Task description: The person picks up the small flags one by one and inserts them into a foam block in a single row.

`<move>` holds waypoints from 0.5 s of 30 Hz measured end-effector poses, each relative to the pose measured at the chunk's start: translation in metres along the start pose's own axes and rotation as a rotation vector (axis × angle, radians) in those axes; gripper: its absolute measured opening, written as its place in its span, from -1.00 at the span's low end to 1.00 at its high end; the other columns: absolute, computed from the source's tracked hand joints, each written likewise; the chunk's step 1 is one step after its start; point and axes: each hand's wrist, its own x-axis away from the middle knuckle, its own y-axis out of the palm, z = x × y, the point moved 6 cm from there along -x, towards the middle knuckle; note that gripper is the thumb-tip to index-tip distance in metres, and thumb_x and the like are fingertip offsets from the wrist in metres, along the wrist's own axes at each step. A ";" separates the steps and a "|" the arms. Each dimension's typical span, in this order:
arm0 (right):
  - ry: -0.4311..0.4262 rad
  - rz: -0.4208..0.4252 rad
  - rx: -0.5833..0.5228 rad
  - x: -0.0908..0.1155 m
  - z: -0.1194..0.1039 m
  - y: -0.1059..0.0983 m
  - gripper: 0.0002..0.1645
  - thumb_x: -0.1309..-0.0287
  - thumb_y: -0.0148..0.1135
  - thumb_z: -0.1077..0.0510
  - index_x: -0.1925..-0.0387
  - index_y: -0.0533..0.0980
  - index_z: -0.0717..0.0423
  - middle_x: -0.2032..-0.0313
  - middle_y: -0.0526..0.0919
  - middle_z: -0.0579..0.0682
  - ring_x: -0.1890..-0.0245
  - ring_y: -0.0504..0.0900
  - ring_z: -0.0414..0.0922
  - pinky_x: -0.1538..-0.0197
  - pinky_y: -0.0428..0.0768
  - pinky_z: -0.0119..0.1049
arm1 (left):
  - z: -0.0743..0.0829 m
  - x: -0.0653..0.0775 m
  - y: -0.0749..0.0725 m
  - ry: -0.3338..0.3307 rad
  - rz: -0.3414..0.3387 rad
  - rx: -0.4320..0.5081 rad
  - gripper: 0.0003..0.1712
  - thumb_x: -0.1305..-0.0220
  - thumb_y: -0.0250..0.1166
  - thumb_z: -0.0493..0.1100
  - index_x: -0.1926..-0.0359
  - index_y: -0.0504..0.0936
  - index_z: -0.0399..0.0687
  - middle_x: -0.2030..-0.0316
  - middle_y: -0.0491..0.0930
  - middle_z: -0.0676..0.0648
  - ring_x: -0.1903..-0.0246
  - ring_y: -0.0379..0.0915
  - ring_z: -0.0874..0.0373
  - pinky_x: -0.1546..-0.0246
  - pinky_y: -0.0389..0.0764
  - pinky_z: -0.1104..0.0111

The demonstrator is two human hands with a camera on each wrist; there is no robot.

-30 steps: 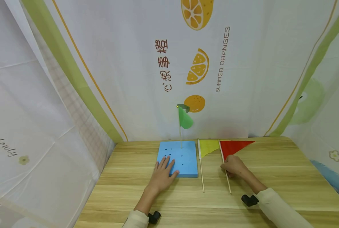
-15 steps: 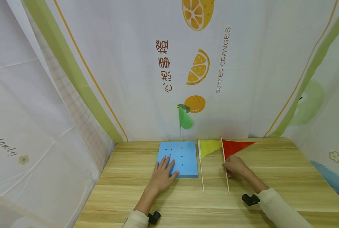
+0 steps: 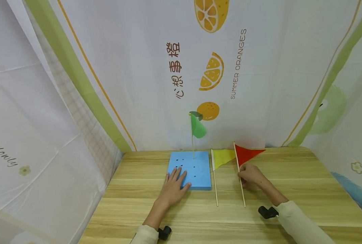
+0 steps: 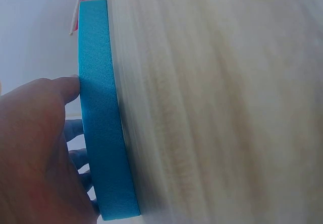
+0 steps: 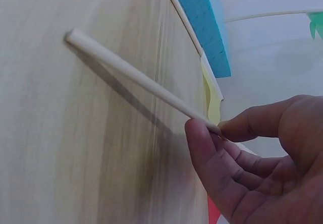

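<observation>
My right hand [image 3: 250, 174] pinches the wooden stick of a red triangular flag [image 3: 245, 155] between thumb and fingertips. In the right wrist view the bare end of that stick [image 5: 121, 65] slants close over the table and casts a shadow. With fingers spread, my left hand [image 3: 174, 189] rests on the near left part of a blue foam block [image 3: 203, 173]. Small holes dot the block's top. A green flag [image 3: 198, 127] stands upright in it, near the back. Between the block and the red flag, a yellow flag [image 3: 221, 158] lies on the table.
The wood-grain table [image 3: 196, 220] ends at the back against a white curtain [image 3: 138, 67] printed with oranges. More cloth [image 3: 40, 118] hangs along the left side. A black camera mount sits at each wrist, the right one [image 3: 267, 212] close over the table.
The red flag's top end has risen off the table, so the flag now tilts upward in my right hand. My left hand stays in place on the block.
</observation>
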 end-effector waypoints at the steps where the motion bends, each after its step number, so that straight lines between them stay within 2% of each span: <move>1: -0.005 0.003 0.000 0.000 -0.001 -0.001 -0.77 -0.18 0.18 0.35 0.59 0.52 0.24 0.67 0.62 0.04 0.68 0.65 -0.17 0.53 0.69 -0.30 | 0.000 0.000 0.000 -0.001 -0.001 -0.002 -0.22 -0.64 0.07 0.25 -0.63 0.30 -0.09 -0.67 0.10 -0.27 -0.68 -0.08 -0.29 -0.65 -0.03 -0.27; 3: -0.015 0.005 -0.009 0.001 -0.003 -0.002 -0.78 -0.20 0.17 0.36 0.57 0.52 0.26 0.65 0.62 0.06 0.67 0.65 -0.16 0.52 0.71 -0.27 | 0.000 0.000 0.000 0.002 0.001 -0.001 -0.21 -0.64 0.08 0.25 -0.63 0.31 -0.10 -0.67 0.10 -0.27 -0.68 -0.07 -0.29 -0.65 -0.03 -0.27; 8: 0.021 -0.002 -0.071 0.001 -0.004 -0.004 -0.83 -0.25 0.15 0.37 0.48 0.52 0.30 0.58 0.63 0.13 0.64 0.68 -0.11 0.48 0.78 -0.22 | 0.001 0.000 -0.001 0.004 0.000 0.002 -0.22 -0.64 0.08 0.24 -0.63 0.31 -0.10 -0.67 0.10 -0.28 -0.68 -0.07 -0.29 -0.65 -0.03 -0.28; 15: 0.009 0.023 -0.121 -0.002 -0.009 -0.007 -0.84 -0.26 0.16 0.36 0.46 0.53 0.32 0.57 0.64 0.08 0.61 0.68 -0.14 0.43 0.81 -0.20 | 0.001 0.000 -0.001 0.001 -0.011 0.005 -0.22 -0.65 0.06 0.24 -0.64 0.29 -0.09 -0.68 0.07 -0.27 -0.69 -0.11 -0.30 -0.66 -0.05 -0.28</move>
